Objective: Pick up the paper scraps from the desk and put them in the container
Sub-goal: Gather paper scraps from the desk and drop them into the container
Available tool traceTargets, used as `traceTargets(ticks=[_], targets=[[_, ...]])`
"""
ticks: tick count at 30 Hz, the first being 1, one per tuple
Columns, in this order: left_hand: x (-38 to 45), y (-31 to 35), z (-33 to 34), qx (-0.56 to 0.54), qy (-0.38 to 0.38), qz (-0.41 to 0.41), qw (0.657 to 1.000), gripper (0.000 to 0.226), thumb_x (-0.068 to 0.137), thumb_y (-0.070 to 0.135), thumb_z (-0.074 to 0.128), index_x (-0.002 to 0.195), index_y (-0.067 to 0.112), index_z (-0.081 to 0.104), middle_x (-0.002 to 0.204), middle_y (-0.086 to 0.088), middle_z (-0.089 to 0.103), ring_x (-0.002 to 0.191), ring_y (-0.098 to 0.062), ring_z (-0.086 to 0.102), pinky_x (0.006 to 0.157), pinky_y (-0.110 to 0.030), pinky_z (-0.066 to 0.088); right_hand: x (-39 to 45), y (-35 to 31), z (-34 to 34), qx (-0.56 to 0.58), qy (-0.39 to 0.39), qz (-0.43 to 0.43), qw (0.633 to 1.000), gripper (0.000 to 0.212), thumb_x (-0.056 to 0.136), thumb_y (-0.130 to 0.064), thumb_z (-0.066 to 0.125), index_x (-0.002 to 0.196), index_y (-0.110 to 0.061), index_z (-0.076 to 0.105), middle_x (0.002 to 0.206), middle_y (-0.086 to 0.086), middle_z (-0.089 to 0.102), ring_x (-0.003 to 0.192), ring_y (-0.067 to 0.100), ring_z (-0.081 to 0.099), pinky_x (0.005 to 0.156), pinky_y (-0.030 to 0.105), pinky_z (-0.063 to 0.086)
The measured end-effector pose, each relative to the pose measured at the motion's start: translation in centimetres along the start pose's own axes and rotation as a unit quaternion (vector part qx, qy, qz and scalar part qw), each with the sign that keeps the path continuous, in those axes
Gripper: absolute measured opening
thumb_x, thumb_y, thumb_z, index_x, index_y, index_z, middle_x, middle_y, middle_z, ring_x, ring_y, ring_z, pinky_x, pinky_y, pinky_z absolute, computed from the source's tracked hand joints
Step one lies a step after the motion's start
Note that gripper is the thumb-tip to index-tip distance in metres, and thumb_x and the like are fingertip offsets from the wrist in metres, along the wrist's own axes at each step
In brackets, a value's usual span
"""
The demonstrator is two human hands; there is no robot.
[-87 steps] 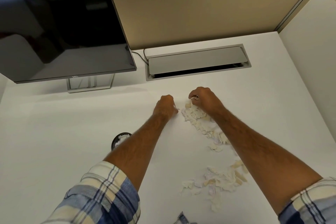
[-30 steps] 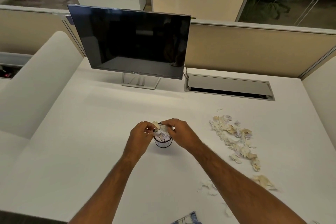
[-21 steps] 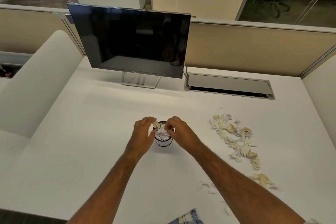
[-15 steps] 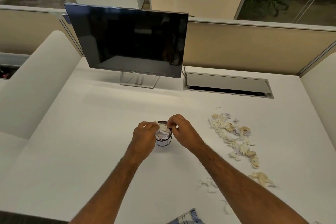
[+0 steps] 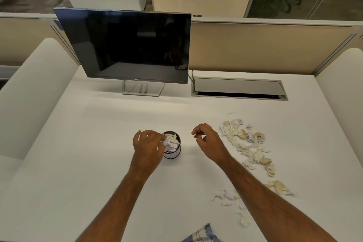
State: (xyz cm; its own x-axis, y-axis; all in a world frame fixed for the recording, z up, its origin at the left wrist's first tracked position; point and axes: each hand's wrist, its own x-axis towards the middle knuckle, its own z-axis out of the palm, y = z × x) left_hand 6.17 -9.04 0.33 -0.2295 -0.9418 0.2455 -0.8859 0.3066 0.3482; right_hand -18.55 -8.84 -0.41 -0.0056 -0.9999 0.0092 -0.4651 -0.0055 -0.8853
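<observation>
a small round container (image 5: 172, 145) stuffed with paper scraps stands on a white desk (image 5: 98, 153). the left hand (image 5: 148, 146) rests against its left rim, fingers loosely curled, grip unclear. the right hand (image 5: 208, 139) hovers to its right, loosely curled and empty, beside a trail of loose paper scraps (image 5: 247, 143).

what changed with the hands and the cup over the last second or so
The right hand has left the container and moved right toward the scraps on the desk, empty, fingers loosely curled. The left hand stays at the container's rim, fingers on the paper inside. The container, loose scraps and monitor have not moved.
</observation>
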Motion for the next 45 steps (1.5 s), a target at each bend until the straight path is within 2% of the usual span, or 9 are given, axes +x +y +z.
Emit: traceTargets(ticks=[4,12,17,22,29,31,35,40,45], targets=[[0.6,1.3,-0.8,-0.032,0.006,0.0,0.999,0.014,0.082,0.017,0.058,0.09,0.024,0.068,0.092,0.013,0.067,0.101,-0.02,0.06,0.094,-0.037,0.036,-0.6,1.7,-2.1,0.01,0.036,0.038,0.999,0.031,0.086,0.006,0.049,0.089,-0.021,0.063,0.096,-0.01,0.064,0.092,0.008,0.062,0.069,0.009,0.042],[3.0,7.8,0.7,-0.101,-0.071,0.071,0.99,0.016,0.088,0.012,0.065,0.1,0.022,0.068,0.102,0.013,0.065,0.108,-0.016,0.055,0.084,-0.029,0.048,-2.3,5.9,-5.1,-0.008,0.085,0.13,0.988,0.025,0.089,0.0,0.058,0.092,-0.024,0.066,0.1,-0.011,0.068,0.091,-0.001,0.062,0.074,0.005,0.044],[5.4,11.8,4.2,-0.131,-0.175,0.083,0.972,0.027,0.095,0.015,0.06,0.121,0.016,0.062,0.124,0.003,0.057,0.116,-0.02,0.051,0.092,-0.036,0.05,-3.1,8.4,-7.6,-0.038,0.097,0.161,0.981,0.022,0.09,-0.002,0.06,0.1,-0.019,0.071,0.104,-0.009,0.068,0.093,-0.002,0.062,0.079,0.006,0.046],[7.7,14.1,8.6,-0.128,-0.251,0.047,0.958,0.044,0.095,0.026,0.065,0.137,0.018,0.053,0.139,0.003,0.049,0.125,-0.023,0.049,0.096,-0.039,0.051,-2.5,10.3,-10.5,-0.065,0.109,0.167,0.978,0.025,0.09,0.0,0.059,0.105,-0.013,0.073,0.107,-0.004,0.068,0.098,0.01,0.064,0.089,0.02,0.05],[11.0,16.1,14.1,-0.098,-0.309,0.037,0.945,0.068,0.091,0.034,0.073,0.15,0.02,0.042,0.152,0.0,0.041,0.135,-0.027,0.046,0.107,-0.04,0.048,0.4,12.3,-13.6,-0.115,0.055,0.156,0.979,0.032,0.088,-0.005,0.072,0.118,-0.016,0.068,0.115,-0.002,0.063,0.095,0.01,0.061,0.078,0.001,0.041],[11.8,16.5,15.0,-0.087,-0.327,0.045,0.94,0.075,0.089,0.032,0.076,0.152,0.021,0.038,0.156,0.0,0.037,0.137,-0.028,0.044,0.109,-0.041,0.046,1.5,12.5,-14.0,-0.149,0.019,0.132,0.98,0.036,0.088,-0.011,0.074,0.123,-0.014,0.067,0.12,0.003,0.062,0.103,0.016,0.06,0.084,0.007,0.041],[13.1,17.3,16.7,-0.07,-0.359,0.071,0.928,0.081,0.087,0.029,0.079,0.155,0.023,0.035,0.158,0.001,0.035,0.136,-0.029,0.042,0.108,-0.042,0.046,3.2,12.8,-14.1,-0.207,-0.048,0.123,0.969,0.049,0.089,-0.017,0.073,0.136,-0.016,0.059,0.134,0.005,0.057,0.124,0.024,0.05,0.108,0.037,0.041],[13.1,18.5,18.1,-0.058,-0.338,0.064,0.937,0.067,0.084,0.034,0.081,0.141,0.017,0.051,0.14,-0.001,0.047,0.125,-0.025,0.044,0.099,-0.039,0.052,3.7,13.3,-13.4,-0.255,-0.084,0.117,0.956,0.05,0.091,-0.018,0.068,0.14,-0.022,0.055,0.131,0.002,0.055,0.123,0.023,0.049,0.104,0.039,0.044],[12.5,19.1,18.6,-0.079,-0.307,0.031,0.948,0.036,0.092,0.024,0.072,0.124,0.013,0.062,0.123,-0.005,0.055,0.112,-0.024,0.052,0.092,-0.037,0.052,3.9,13.2,-12.9,-0.294,-0.078,0.108,0.946,0.032,0.096,-0.02,0.06,0.128,-0.021,0.061,0.122,0.004,0.059,0.112,0.023,0.056,0.092,0.041,0.052]])
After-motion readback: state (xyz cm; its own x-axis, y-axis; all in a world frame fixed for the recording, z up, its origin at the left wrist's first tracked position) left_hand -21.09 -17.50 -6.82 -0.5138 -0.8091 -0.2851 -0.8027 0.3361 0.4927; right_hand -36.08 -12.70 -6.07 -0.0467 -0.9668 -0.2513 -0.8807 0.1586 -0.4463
